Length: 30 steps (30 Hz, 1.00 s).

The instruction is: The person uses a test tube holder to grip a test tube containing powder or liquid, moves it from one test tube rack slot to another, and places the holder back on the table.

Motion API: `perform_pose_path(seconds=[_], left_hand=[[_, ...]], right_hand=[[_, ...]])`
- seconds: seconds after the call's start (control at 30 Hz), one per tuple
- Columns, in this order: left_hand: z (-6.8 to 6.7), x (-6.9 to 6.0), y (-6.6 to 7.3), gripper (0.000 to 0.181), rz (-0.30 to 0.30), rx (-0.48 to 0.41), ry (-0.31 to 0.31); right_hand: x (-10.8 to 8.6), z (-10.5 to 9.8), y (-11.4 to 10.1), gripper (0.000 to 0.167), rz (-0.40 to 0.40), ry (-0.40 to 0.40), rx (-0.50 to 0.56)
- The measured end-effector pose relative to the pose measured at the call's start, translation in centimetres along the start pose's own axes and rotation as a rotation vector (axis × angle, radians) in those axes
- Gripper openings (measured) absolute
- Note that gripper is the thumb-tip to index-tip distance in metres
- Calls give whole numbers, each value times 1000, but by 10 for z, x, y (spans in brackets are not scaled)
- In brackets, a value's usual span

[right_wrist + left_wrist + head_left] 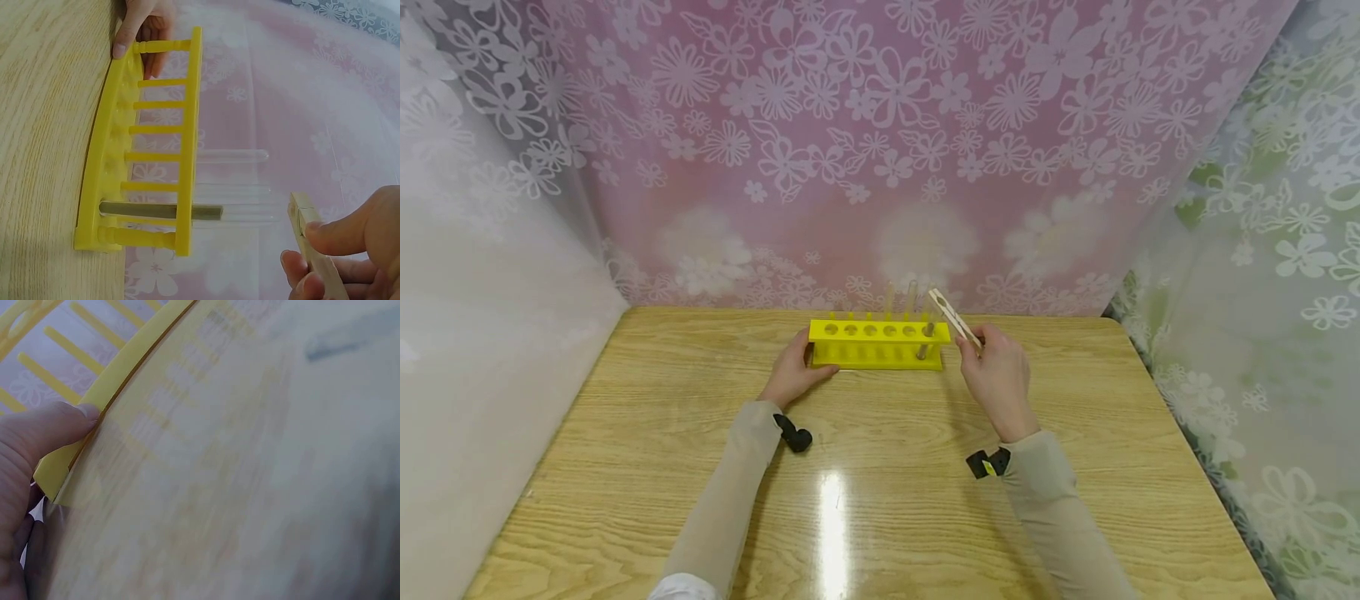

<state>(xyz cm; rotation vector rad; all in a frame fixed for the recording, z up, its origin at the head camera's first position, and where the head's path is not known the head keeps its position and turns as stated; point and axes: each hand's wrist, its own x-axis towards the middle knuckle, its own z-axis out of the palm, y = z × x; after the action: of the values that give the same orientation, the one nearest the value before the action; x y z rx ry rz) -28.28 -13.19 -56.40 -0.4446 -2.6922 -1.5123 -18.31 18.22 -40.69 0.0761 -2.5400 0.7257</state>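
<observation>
A yellow test tube rack stands upright near the back of the table. My left hand grips its left end, the thumb on the front of the base; the left wrist view shows that thumb close up. In the rack's rightmost hole is a glass test tube partly filled with something dark grey. Nearby holes hold clear test tubes that look empty. My right hand pinches a wooden test tube clamp. Its tip is beside the filled tube's mouth, apart from it in the right wrist view.
The wood-grain table extends in front of the rack, with a bright light reflection on it. A pink flowered curtain hangs behind the table's back edge. Pale sheets hang at the left and right sides.
</observation>
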Motion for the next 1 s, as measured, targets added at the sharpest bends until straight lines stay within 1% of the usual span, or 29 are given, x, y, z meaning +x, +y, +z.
perform_pose_path(seconds=[0.23,0.53,0.8,1.0], left_hand=[[0,0,2,79,-12,-10,-2],[0,-1,4,76,-3,-8,1],[-1,-1,2,77,-1,-6,4],[-1,0,1,77,2,1,-3]], right_hand=[[2,-1,-3,17,9,-15,-11],[2,-3,-3,18,19,-38,-11],[2,-2,0,17,14,-31,-10],[3,0,4,19,15,0,-17]])
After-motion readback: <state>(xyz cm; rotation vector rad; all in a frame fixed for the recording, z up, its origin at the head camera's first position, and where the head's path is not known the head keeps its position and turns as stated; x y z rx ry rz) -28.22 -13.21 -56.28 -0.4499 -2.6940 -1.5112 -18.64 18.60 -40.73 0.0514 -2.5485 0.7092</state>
